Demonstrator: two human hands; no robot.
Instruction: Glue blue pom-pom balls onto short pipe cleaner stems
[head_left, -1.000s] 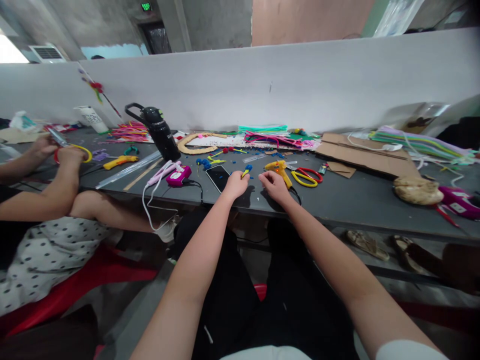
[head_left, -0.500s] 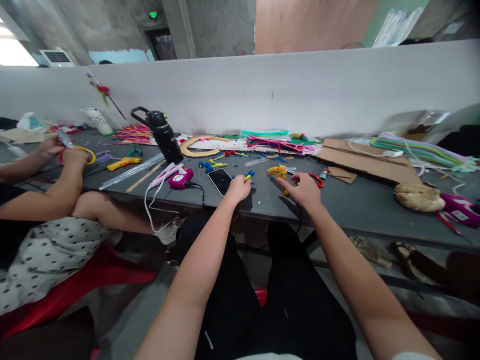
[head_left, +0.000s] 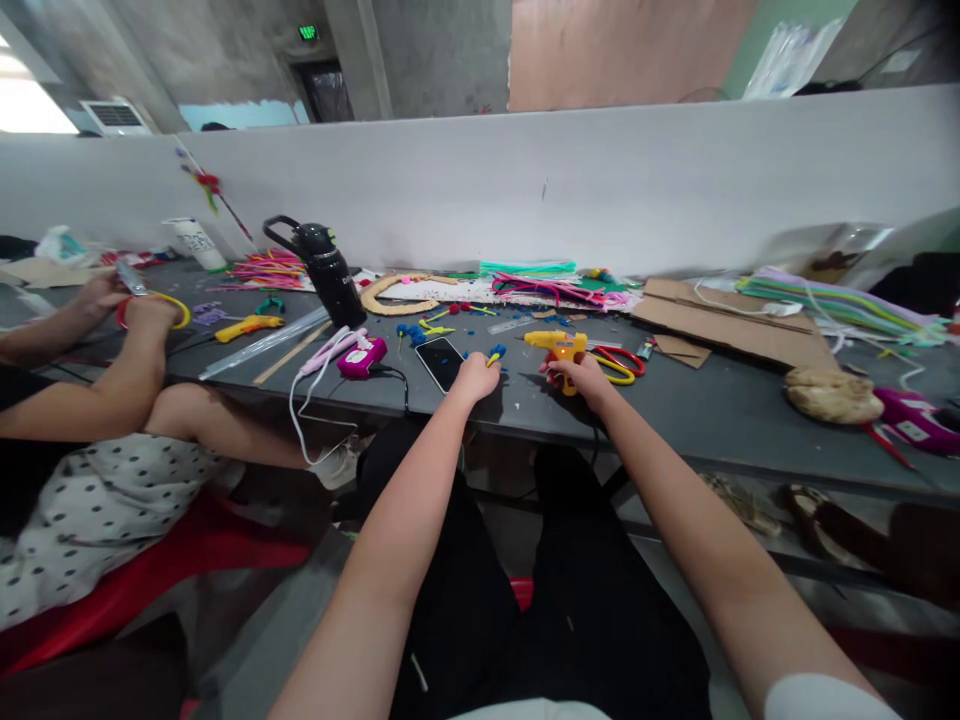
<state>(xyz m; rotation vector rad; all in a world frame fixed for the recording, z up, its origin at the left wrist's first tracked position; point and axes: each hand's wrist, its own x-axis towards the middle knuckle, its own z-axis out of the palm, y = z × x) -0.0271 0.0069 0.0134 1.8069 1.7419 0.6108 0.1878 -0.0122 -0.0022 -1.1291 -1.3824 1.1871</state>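
Note:
My right hand [head_left: 581,378] is wrapped round the handle of a yellow glue gun [head_left: 556,345], whose nozzle points left. Just right of it lies a pair of scissors [head_left: 626,365] with red and yellow handles. My left hand [head_left: 478,378] is closed on a small yellow and blue pipe-cleaner piece [head_left: 496,354]; its lower part is hidden by the fingers. A phone [head_left: 441,362] with a dark screen lies beside the left hand. Blue fuzzy bits [head_left: 410,333] are scattered on the grey table behind the phone.
A black bottle [head_left: 330,275] stands at the left, near a magenta device [head_left: 362,357] with a cord. Cardboard [head_left: 731,320] and pipe-cleaner bundles [head_left: 551,290] lie at the back. At the far left, a co-worker's hands [head_left: 142,310] hold scissors [head_left: 176,308].
My right hand has closed round the glue gun's handle and lifted it, turning its nozzle left. The scissors behind it now show more. My left hand stays nearly still.

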